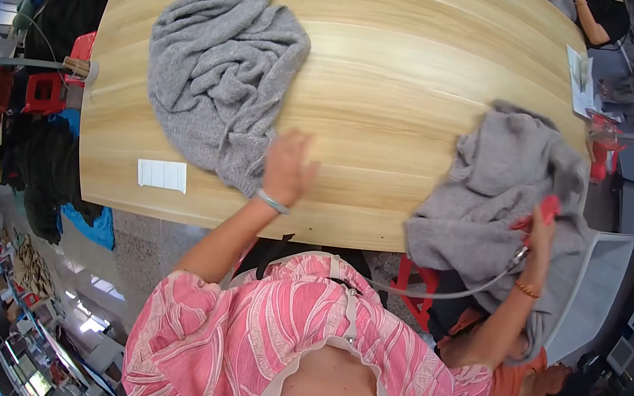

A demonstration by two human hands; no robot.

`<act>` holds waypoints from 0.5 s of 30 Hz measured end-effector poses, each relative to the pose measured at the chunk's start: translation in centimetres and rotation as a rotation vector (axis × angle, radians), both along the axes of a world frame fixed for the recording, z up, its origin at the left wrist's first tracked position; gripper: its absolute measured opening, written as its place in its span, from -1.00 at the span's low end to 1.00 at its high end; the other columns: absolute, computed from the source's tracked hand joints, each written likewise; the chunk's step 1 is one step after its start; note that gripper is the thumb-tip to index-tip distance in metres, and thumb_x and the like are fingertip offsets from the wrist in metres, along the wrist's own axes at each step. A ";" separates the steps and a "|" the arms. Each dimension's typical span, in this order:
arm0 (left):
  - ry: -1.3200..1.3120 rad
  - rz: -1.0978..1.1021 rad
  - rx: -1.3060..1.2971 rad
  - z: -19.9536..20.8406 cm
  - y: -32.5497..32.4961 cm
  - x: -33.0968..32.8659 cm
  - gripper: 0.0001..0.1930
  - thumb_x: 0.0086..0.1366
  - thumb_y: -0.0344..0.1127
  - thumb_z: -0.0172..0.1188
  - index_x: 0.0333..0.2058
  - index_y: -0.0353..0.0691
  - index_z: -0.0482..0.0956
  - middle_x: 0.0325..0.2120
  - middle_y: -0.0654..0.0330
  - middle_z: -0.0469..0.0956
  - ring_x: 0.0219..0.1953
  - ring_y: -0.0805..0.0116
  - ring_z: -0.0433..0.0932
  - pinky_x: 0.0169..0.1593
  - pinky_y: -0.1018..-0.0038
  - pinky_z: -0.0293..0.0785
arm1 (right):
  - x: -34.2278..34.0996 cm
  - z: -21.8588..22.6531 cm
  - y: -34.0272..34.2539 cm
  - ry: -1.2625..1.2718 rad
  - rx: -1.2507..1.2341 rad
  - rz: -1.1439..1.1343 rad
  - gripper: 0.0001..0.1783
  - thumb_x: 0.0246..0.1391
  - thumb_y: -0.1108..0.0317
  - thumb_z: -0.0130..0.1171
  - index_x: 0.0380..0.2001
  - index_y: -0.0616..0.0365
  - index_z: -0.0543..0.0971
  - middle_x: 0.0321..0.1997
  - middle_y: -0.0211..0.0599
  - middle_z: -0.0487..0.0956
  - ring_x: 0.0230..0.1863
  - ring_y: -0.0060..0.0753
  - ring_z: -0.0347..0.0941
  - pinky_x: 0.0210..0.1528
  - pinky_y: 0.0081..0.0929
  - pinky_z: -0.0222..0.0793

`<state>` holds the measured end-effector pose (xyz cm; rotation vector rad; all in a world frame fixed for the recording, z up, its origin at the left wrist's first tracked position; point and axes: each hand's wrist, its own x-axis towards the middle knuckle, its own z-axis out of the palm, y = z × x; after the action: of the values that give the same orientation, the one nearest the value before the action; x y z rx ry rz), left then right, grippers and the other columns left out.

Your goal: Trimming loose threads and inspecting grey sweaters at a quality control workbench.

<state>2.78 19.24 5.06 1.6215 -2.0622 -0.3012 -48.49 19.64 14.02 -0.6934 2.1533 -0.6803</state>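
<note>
A crumpled grey knit sweater (222,65) lies on the left part of the long wooden table (395,88). My left hand (287,166) rests with fingers spread at the sweater's near edge and holds nothing. A second grey garment (494,189) hangs over the table's right near corner. Against it, my right hand (541,231) grips a red handheld tool (546,208). From the tool a grey hose (449,289) runs down and left toward my body.
A white paper slip (161,174) lies near the table's front left edge. Red stools (47,92) and piles of dark clothes (46,154) stand at the left. Papers (581,77) sit at the far right. A person in orange (525,378) is low on the right, another person's arm (592,22) at the top right.
</note>
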 end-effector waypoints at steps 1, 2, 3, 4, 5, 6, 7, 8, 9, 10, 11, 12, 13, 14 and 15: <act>-0.011 0.148 0.044 -1.4 0.6 2.6 -0.37 -0.07 -0.27 0.33 0.02 -0.28 0.33 -0.09 -0.08 0.38 -0.01 -0.09 0.33 0.05 0.16 0.25 | 2.2 -1.6 1.3 -0.013 -0.046 0.034 -0.73 0.12 0.17 0.08 -0.48 0.16 0.44 -0.65 -0.32 0.52 -0.72 -0.49 0.41 -0.70 -0.53 0.26; -0.023 0.300 0.082 -2.3 1.1 4.9 -0.35 -0.07 -0.25 0.33 0.03 -0.30 0.31 -0.10 -0.08 0.38 -0.01 -0.11 0.32 0.06 0.15 0.25 | 4.5 -3.0 2.1 -0.026 -0.097 0.071 -0.75 0.11 0.21 0.07 -0.47 0.17 0.43 -0.65 -0.31 0.52 -0.71 -0.47 0.41 -0.67 -0.50 0.30; -0.027 0.297 0.087 -3.6 1.5 6.5 -0.35 -0.07 -0.25 0.33 0.03 -0.30 0.31 -0.10 -0.08 0.38 -0.01 -0.11 0.32 0.06 0.15 0.25 | 6.9 -3.8 2.4 -0.011 -0.059 0.144 -0.76 0.11 0.22 0.07 -0.46 0.19 0.43 -0.65 -0.31 0.52 -0.70 -0.46 0.42 -0.65 -0.48 0.32; -0.069 0.362 0.120 -4.7 1.9 7.8 -0.34 -0.06 -0.24 0.33 0.03 -0.30 0.30 -0.09 -0.09 0.36 0.00 -0.12 0.31 0.06 0.15 0.24 | 9.1 -4.4 2.4 0.002 -0.023 0.221 -0.76 0.11 0.24 0.07 -0.45 0.21 0.42 -0.64 -0.30 0.52 -0.69 -0.46 0.43 -0.62 -0.46 0.33; -0.110 0.431 0.149 -5.7 2.2 8.5 -0.33 -0.06 -0.23 0.33 0.04 -0.30 0.29 -0.08 -0.11 0.35 0.01 -0.13 0.30 0.07 0.14 0.23 | 10.8 -5.1 2.1 -0.004 -0.025 0.226 -0.76 0.11 0.24 0.07 -0.45 0.21 0.42 -0.64 -0.30 0.52 -0.69 -0.46 0.43 -0.62 -0.46 0.33; -0.126 0.442 0.068 -6.8 1.5 8.6 -0.45 -0.01 -0.29 0.28 -0.02 -0.28 0.35 -0.13 -0.07 0.40 -0.03 -0.09 0.35 0.03 0.17 0.28 | 12.4 -5.6 1.7 -0.004 -0.039 0.312 -0.74 0.12 0.21 0.06 -0.45 0.21 0.43 -0.66 -0.34 0.51 -0.69 -0.49 0.42 -0.66 -0.50 0.30; -0.124 0.442 0.065 -7.7 0.1 8.4 -0.45 -0.01 -0.29 0.28 -0.02 -0.28 0.35 -0.13 -0.07 0.40 -0.03 -0.09 0.35 0.03 0.17 0.28 | 13.8 -5.8 1.2 -0.001 -0.054 0.398 -0.71 0.13 0.18 0.06 -0.45 0.21 0.45 -0.67 -0.38 0.50 -0.70 -0.52 0.41 -0.69 -0.55 0.27; 0.066 0.409 0.141 -8.4 -1.4 8.4 -0.51 0.00 -0.30 0.26 -0.06 -0.27 0.39 -0.14 -0.05 0.42 -0.06 -0.08 0.37 0.02 0.19 0.30 | 15.5 -5.0 0.4 -0.006 -0.060 0.409 -0.71 0.13 0.18 0.06 -0.45 0.21 0.45 -0.67 -0.38 0.50 -0.70 -0.52 0.41 -0.69 -0.55 0.27; 0.262 0.369 0.217 -8.8 -2.7 8.0 -0.56 0.00 -0.32 0.24 -0.09 -0.26 0.42 -0.16 -0.04 0.44 -0.09 -0.07 0.39 0.02 0.22 0.32 | 16.9 -3.2 -0.7 0.030 -0.104 0.448 -0.71 0.13 0.18 0.06 -0.44 0.22 0.44 -0.66 -0.37 0.50 -0.69 -0.53 0.40 -0.67 -0.55 0.27; 0.298 0.220 0.096 -8.6 -4.1 5.9 -0.63 0.04 -0.36 0.20 -0.12 -0.26 0.45 -0.20 -0.01 0.47 -0.11 -0.04 0.42 -0.02 0.24 0.35 | 17.8 -2.0 -1.5 0.070 -0.149 0.481 -0.71 0.13 0.18 0.06 -0.43 0.23 0.44 -0.65 -0.37 0.50 -0.68 -0.54 0.39 -0.65 -0.56 0.28; 0.341 0.064 -0.022 -7.6 -5.3 2.8 -0.70 0.09 -0.41 0.16 -0.16 -0.27 0.48 -0.23 0.02 0.50 -0.13 -0.01 0.45 -0.06 0.26 0.38 | 18.3 -1.2 -2.3 0.084 -0.148 0.477 -0.71 0.13 0.18 0.06 -0.43 0.23 0.44 -0.65 -0.37 0.50 -0.68 -0.54 0.39 -0.65 -0.56 0.28; 0.412 -0.098 0.022 -5.8 -5.4 -0.4 -0.73 0.09 -0.40 0.16 -0.19 -0.27 0.49 -0.24 0.02 0.50 -0.13 -0.02 0.44 -0.06 0.26 0.39 | 18.4 -0.7 -2.8 0.111 -0.158 0.501 -0.71 0.12 0.19 0.07 -0.43 0.24 0.43 -0.63 -0.36 0.51 -0.66 -0.55 0.39 -0.62 -0.56 0.29; 0.481 -0.257 0.066 -4.3 -4.5 -2.3 -0.75 0.09 -0.39 0.17 -0.22 -0.27 0.51 -0.25 0.02 0.51 -0.13 -0.04 0.44 -0.05 0.26 0.39 | 18.5 -0.3 -3.2 0.135 -0.165 0.529 -0.71 0.11 0.19 0.07 -0.43 0.24 0.43 -0.61 -0.35 0.52 -0.64 -0.56 0.39 -0.58 -0.56 0.30; 0.421 -0.409 0.195 -4.1 -3.0 -2.5 -0.75 0.08 -0.39 0.19 -0.22 -0.26 0.51 -0.25 0.02 0.51 -0.14 -0.03 0.45 -0.05 0.27 0.39 | 19.3 0.0 -3.4 0.150 -0.192 0.505 -0.71 0.10 0.20 0.09 -0.41 0.26 0.44 -0.62 -0.31 0.51 -0.59 -0.48 0.42 -0.49 -0.50 0.33; 0.356 -0.562 0.323 -4.2 -1.3 -2.6 -0.74 0.07 -0.39 0.21 -0.22 -0.26 0.52 -0.26 0.03 0.51 -0.14 -0.02 0.45 -0.04 0.28 0.40 | 20.2 0.7 -3.2 0.164 -0.185 0.494 -0.71 0.10 0.20 0.09 -0.41 0.26 0.44 -0.62 -0.31 0.51 -0.59 -0.48 0.42 -0.49 -0.50 0.33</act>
<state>0.16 17.96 0.87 1.0051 -2.2140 -1.0795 -28.31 16.47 14.74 -1.3632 1.9579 -0.5696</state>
